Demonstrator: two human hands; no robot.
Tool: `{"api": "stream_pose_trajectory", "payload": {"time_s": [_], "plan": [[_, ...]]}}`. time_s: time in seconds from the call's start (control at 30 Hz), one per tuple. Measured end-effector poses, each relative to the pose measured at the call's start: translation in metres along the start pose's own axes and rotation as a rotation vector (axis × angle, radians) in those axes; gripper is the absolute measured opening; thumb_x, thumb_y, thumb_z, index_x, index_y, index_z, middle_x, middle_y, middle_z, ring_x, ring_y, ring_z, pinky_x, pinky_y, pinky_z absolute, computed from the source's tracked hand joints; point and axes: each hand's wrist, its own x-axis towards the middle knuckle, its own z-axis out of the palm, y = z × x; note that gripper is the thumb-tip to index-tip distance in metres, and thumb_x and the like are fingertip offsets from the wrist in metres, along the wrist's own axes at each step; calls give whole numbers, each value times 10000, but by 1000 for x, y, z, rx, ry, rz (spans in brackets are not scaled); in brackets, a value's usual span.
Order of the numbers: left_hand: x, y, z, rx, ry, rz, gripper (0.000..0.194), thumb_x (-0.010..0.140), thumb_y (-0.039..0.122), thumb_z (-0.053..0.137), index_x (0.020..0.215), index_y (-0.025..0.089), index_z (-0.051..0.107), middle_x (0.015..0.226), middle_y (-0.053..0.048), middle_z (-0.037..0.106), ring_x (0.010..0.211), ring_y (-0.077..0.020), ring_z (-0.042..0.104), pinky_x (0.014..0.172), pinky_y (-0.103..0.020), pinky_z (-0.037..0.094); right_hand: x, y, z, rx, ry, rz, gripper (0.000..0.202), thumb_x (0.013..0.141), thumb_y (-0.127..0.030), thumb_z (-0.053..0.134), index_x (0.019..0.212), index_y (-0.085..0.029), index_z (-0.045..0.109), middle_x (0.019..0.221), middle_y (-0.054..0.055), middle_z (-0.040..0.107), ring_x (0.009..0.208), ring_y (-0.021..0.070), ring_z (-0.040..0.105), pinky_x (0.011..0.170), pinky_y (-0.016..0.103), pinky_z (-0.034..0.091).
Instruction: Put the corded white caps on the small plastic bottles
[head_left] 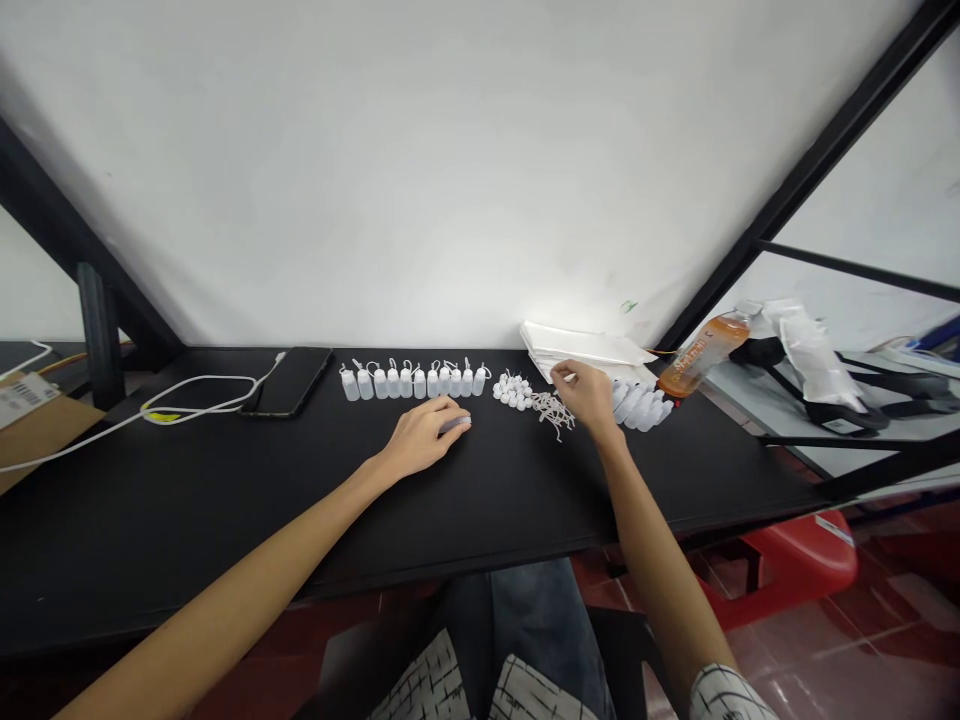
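My left hand (pixel 429 436) is closed around a small translucent bottle (pixel 454 425) lying on its side just above the black table. In front of it stands a row of several small white bottles (pixel 394 383), each with a thin loop or strip at its cap. My right hand (pixel 583 392) has its thumb and fingers pinched together above a pile of thin white strips (pixel 553 412); whatever lies between the fingertips is too small to make out. Left of the strips is a heap of white caps (pixel 513 391). More translucent bottles (pixel 641 406) lie to the right of my right hand.
A black phone (pixel 291 382) with a white cable (pixel 202 408) lies at the left, near a cardboard box (pixel 45 430). White sheets or bags (pixel 581 346) rest against the wall. An orange drink bottle (pixel 705 355) is at the right. A red stool (pixel 795 565) stands below.
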Motion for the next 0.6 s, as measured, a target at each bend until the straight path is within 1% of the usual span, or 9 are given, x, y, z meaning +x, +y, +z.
{"api": "stream_pose_trajectory", "payload": {"time_s": [0.07, 0.17, 0.3, 0.37, 0.47, 0.53, 0.6], "plan": [[0, 0, 0, 23, 13, 15, 338, 948, 414, 416, 1061, 250, 690, 1079, -21, 657, 895, -179, 628, 745, -283, 489, 4, 14, -8, -126, 16, 112, 175, 792, -248, 554, 827, -210, 721, 837, 39, 736, 784, 216, 652, 653, 280, 405], [-1, 1, 0, 46, 14, 35, 326, 952, 396, 416, 1056, 243, 685, 1076, -24, 657, 922, -181, 626, 742, -279, 484, 4, 22, -13, -236, -75, 204, 165, 772, -273, 581, 796, -220, 735, 812, 41, 736, 796, 231, 651, 617, 279, 378], [0, 1, 0, 59, -4, 39, 312, 953, 380, 422, 1056, 238, 680, 1084, -24, 655, 937, -180, 624, 726, -272, 480, 3, 19, -13, -291, -214, 188, 195, 763, -379, 624, 764, -229, 749, 786, 40, 733, 800, 240, 649, 596, 281, 353], [0, 2, 0, 66, -11, 39, 311, 953, 378, 423, 1053, 238, 682, 1089, -25, 653, 941, -180, 622, 722, -268, 480, 3, 17, -12, -296, -257, 172, 160, 749, -346, 639, 770, -235, 752, 795, 31, 736, 804, 231, 650, 596, 277, 350], [0, 2, 0, 72, -11, 41, 318, 955, 379, 416, 1056, 237, 682, 1093, -29, 651, 953, -181, 620, 726, -266, 484, 3, 18, -10, -300, -254, 168, 143, 742, -257, 618, 786, -237, 752, 818, 24, 741, 813, 221, 653, 602, 274, 351], [-1, 2, 0, 69, -7, 47, 325, 957, 379, 409, 1056, 234, 682, 1086, -33, 652, 952, -181, 620, 734, -266, 487, 3, 20, -10, -295, -229, 178, 148, 747, -263, 611, 789, -231, 750, 817, 26, 742, 822, 223, 655, 603, 274, 353], [-1, 2, 0, 66, -3, 55, 325, 957, 374, 408, 1053, 230, 683, 1079, -33, 652, 945, -178, 620, 738, -266, 488, 3, 22, -10, -278, -236, 183, 143, 740, -295, 630, 791, -225, 745, 810, 23, 741, 829, 224, 656, 602, 271, 358]]}}
